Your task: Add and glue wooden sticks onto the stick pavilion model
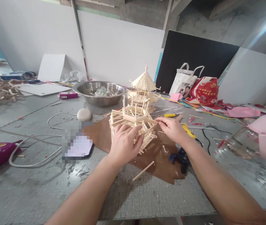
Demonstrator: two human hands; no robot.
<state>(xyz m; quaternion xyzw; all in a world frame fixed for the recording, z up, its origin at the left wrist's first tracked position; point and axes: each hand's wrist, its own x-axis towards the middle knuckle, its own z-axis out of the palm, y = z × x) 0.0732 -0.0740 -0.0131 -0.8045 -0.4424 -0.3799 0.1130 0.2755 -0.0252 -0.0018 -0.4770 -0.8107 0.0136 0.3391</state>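
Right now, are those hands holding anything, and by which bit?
The right hand pinches the right end of a stick at the stick model; whether the left hand grips can't be told.

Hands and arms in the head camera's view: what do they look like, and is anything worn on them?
Ordinary human ones: the left hand and right hand show no gloves. The left forearm and right forearm are sleeveless where visible, with no watch, bracelet or attached cables. No markings stand out.

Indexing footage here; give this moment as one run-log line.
left hand: near side of pale wooden-stick model | right hand: at its right edge | beneath: flat brown sheet | nearby: loose pale stick
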